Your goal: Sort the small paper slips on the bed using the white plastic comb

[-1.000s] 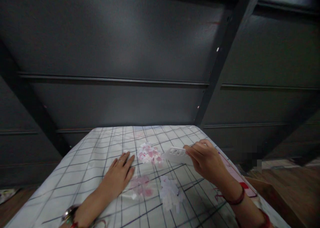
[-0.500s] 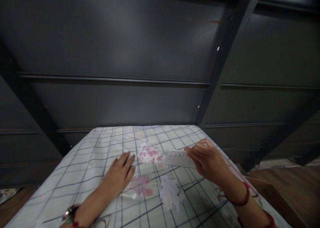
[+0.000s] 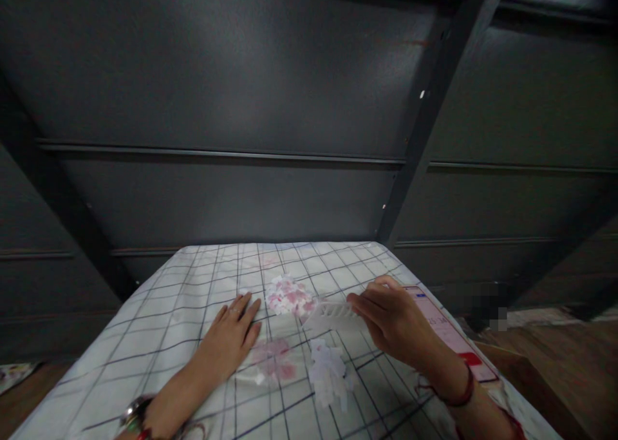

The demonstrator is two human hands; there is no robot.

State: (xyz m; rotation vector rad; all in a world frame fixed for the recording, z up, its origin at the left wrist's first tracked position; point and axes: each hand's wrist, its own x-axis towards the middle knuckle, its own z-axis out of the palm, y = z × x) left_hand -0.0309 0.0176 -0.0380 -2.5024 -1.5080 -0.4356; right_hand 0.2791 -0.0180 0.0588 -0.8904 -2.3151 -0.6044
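My left hand (image 3: 230, 330) lies flat on the checked tablecloth, fingers spread, holding nothing. Between the thumb and fingers of my right hand (image 3: 393, 321) is a white slotted plastic strip (image 3: 328, 316), its far end tilted toward a pile. That pile (image 3: 288, 296) is a heap of small white and pink pieces, just beyond the strip's tip. Nearer to me lies a clear bag with pink patches (image 3: 274, 361), beside my left thumb. To its right is a loose stack of white paper-like slips (image 3: 329, 372).
A white tablecloth with dark grid lines (image 3: 154, 337) covers the table. On its right edge rests a phone (image 3: 447, 334) with a pink screen, partly behind my right forearm. Dark metal panels (image 3: 251, 198) rise beyond the far edge. A brown box (image 3: 526, 375) stands below at right.
My right hand has shifted a little left and toward me, carrying the slotted strip. More of the phone now shows. My left hand has stayed in place.
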